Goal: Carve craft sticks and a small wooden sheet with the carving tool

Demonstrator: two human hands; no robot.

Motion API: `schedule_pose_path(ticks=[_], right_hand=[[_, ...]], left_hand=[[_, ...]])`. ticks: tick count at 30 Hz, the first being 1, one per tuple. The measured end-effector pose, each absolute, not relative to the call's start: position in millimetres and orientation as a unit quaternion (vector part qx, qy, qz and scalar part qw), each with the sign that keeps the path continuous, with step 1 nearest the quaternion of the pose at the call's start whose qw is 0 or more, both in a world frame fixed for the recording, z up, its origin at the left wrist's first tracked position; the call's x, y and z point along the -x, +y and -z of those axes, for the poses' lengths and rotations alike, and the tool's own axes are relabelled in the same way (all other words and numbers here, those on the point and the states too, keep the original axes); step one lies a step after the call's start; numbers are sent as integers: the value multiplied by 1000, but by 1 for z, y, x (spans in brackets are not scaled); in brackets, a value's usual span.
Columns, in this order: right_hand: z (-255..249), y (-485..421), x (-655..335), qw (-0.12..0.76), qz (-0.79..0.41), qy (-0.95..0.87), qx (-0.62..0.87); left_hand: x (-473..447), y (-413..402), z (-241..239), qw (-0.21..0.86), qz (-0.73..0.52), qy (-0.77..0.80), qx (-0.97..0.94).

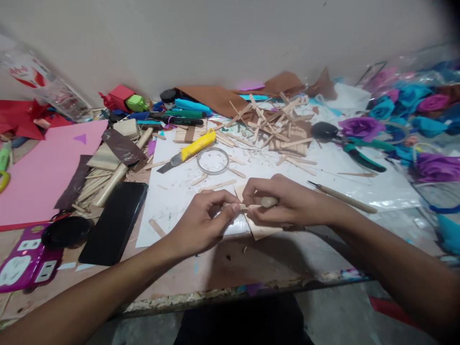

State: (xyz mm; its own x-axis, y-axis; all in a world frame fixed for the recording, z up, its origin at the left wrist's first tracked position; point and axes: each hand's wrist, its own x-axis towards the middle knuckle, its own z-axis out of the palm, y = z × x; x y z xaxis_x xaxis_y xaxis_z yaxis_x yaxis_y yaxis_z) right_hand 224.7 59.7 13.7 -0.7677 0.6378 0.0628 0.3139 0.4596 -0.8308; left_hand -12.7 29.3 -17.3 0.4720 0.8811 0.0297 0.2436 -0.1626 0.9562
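My left hand (206, 218) is closed, thumb and forefinger pinching one end of a small wooden craft stick (245, 207). Close against it, my right hand (287, 199) curls around a tool with a rounded wooden handle (269, 201); its working tip is hidden by the fingers. Beneath both hands lies a thin wooden board (264, 231) on white paper (172, 191). Another slim tool with a wooden handle (347, 197) rests beside my right wrist.
Behind the hands are a yellow box cutter (197, 145), a clear ring (213, 161) and a pile of craft sticks (273, 122). A black phone (114, 223) and purple power strip (30, 258) lie left. Green-handled pliers (364, 158) and paper flowers (433, 166) sit right.
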Motion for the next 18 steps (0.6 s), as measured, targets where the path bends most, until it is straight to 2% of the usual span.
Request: schedule_pose_path(ticks=[18], right_hand=[[-11, 64, -228, 205, -397, -857, 258]], left_hand=[[12, 29, 16, 536, -319, 414, -663]])
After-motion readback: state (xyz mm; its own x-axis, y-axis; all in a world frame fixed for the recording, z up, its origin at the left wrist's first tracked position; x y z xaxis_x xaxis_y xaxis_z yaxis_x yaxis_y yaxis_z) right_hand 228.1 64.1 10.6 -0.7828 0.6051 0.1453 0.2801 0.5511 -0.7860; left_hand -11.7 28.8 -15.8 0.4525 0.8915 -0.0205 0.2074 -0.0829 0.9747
